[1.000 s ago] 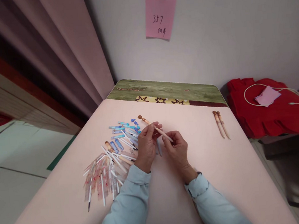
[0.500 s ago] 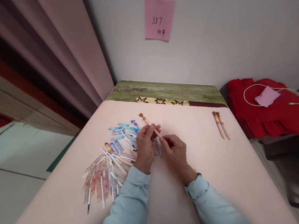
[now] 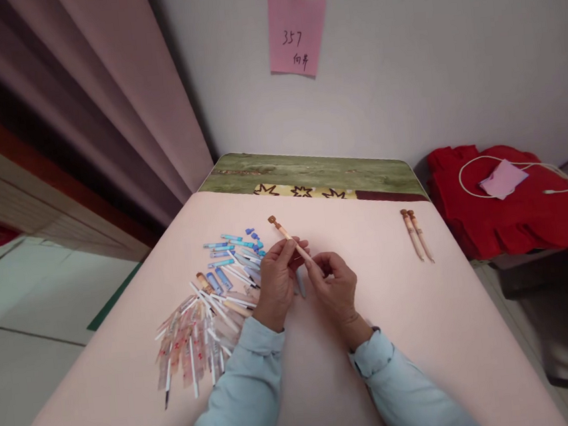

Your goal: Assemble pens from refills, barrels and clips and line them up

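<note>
A beige pen with a brown topper (image 3: pixel 279 227) slants between my two hands above the table. My left hand (image 3: pixel 277 277) is closed round its middle, thumb on the barrel. The lower end is pinched by my right hand (image 3: pixel 335 282), whose fingers hide the tip. Left of my hands lie several white pen refills (image 3: pixel 193 366), with clear and reddish pen barrels (image 3: pixel 176 347) among them. Beyond these are blue barrel pieces (image 3: pixel 224 278), a brown one (image 3: pixel 203 282) and small dark blue toppers (image 3: pixel 255 235).
Two pens with brown toppers (image 3: pixel 414 234) lie side by side at the right of the pale pink table (image 3: pixel 403 362). A red cloth (image 3: pixel 466 229) with a white cable (image 3: pixel 467 190) is beyond the right edge. A pink curtain (image 3: pixel 115 75) hangs at left; a pink note (image 3: pixel 297 34) is on the wall.
My hands stay on the pen, and its topper end has shifted slightly right. The whole view has moved a little. The loose parts and the two pens look unchanged.
</note>
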Demonstrator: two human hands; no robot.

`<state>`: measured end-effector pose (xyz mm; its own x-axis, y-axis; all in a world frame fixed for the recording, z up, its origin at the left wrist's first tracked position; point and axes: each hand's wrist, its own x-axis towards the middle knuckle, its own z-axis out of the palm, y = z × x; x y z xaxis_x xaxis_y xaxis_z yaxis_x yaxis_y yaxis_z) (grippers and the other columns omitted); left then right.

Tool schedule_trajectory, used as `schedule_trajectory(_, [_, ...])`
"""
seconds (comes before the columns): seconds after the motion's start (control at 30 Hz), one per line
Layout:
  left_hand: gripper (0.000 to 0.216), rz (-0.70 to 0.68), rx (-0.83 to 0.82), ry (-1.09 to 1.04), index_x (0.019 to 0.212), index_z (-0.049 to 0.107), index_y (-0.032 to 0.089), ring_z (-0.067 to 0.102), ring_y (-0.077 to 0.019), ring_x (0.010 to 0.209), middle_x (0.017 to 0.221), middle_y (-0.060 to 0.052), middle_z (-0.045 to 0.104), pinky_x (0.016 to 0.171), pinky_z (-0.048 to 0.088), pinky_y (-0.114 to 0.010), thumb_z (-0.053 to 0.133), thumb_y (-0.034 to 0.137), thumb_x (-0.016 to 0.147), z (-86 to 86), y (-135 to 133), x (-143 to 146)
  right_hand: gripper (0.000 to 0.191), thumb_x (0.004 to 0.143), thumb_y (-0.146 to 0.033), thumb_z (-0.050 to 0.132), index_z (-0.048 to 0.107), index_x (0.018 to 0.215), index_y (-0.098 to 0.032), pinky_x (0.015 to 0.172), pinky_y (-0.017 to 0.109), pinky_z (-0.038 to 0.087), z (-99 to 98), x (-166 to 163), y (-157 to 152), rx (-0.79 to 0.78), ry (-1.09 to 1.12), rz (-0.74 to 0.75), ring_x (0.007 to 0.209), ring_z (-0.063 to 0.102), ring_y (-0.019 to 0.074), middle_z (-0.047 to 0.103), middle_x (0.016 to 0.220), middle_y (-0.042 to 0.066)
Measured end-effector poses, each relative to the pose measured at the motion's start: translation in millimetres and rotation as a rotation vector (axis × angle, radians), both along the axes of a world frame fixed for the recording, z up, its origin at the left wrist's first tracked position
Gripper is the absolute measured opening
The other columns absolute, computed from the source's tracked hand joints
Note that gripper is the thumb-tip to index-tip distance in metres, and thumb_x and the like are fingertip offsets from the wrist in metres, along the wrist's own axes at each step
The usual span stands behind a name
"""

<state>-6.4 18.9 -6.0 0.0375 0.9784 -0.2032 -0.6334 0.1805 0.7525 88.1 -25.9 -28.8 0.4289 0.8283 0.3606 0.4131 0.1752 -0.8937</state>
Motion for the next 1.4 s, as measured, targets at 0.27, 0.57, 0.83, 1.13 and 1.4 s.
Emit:
schedule_trajectory(0.27, [0.027, -0.052, 0.041, 0.064, 0.086, 0.072, 0.013, 0.066, -0.014, 0.072, 0.086, -0.008, 0.074, 0.065, 0.052, -0.025, 0.08, 0.034, 0.072, -1.5, -1, 2, 0.037, 0.096, -0.044, 0.046, 0.066, 0.078, -0.019, 0.059, 0.024, 0.042, -3.7, 5, 0, -0.09, -0.021, 0.039, 0.058, 0.057, 0.0127, 0.065, 0.066, 0.001])
schedule_trajectory(0.57, [0.025, -0.014, 0.06, 0.094, 0.084, 0.071, 0.013, 0.065, -0.011, 0.065, 0.084, -0.008, 0.074, 0.064, 0.052, -0.023, 0.081, 0.032, 0.071, 0.8, -1, 3, 0.034, 0.097, -0.046, 0.041, 0.063, 0.095, -0.02, 0.057, 0.024, 0.043, -7.6, 6, 3, -0.16, 0.059, 0.087, 0.058, 0.056, 0.0128, 0.063, 0.068, -0.001])
schedule_trajectory(0.83, [0.025, 0.085, 0.029, 0.094, 0.084, 0.072, 0.013, 0.069, -0.0148, 0.079, 0.084, -0.008, 0.073, 0.067, 0.053, -0.022, 0.081, 0.031, 0.07, -0.9, 3, -4, 0.023, 0.084, -0.041, 0.064, 0.058, 0.092, -0.021, 0.058, 0.025, 0.049, -12.2, 1, 4, -0.116, 0.209, 0.14, 0.062, 0.06, 0.0128, 0.065, 0.08, 0.0])
schedule_trajectory(1.13, [0.027, -0.006, 0.053, 0.102, 0.089, 0.072, 0.013, 0.069, -0.0145, 0.075, 0.089, -0.01, 0.075, 0.063, 0.054, -0.022, 0.079, 0.035, 0.074, -1.4, 1, -5, 0.037, 0.096, -0.05, 0.046, 0.062, 0.081, -0.019, 0.054, 0.024, 0.048, -2.6, 4, 0, -0.159, 0.215, 0.196, 0.051, 0.057, 0.0116, 0.065, 0.063, 0.0])
schedule_trajectory(1.4, [0.029, 0.103, -0.026, 0.01, 0.084, 0.071, 0.012, 0.07, -0.0146, 0.077, 0.081, -0.006, 0.073, 0.065, 0.053, -0.02, 0.085, 0.031, 0.066, -1.7, 5, -7, 0.035, 0.082, -0.046, 0.068, 0.06, 0.105, -0.021, 0.058, 0.024, 0.05, -14.1, 2, 4, -0.125, 0.225, 0.185, 0.061, 0.062, 0.0129, 0.068, 0.077, -0.001])
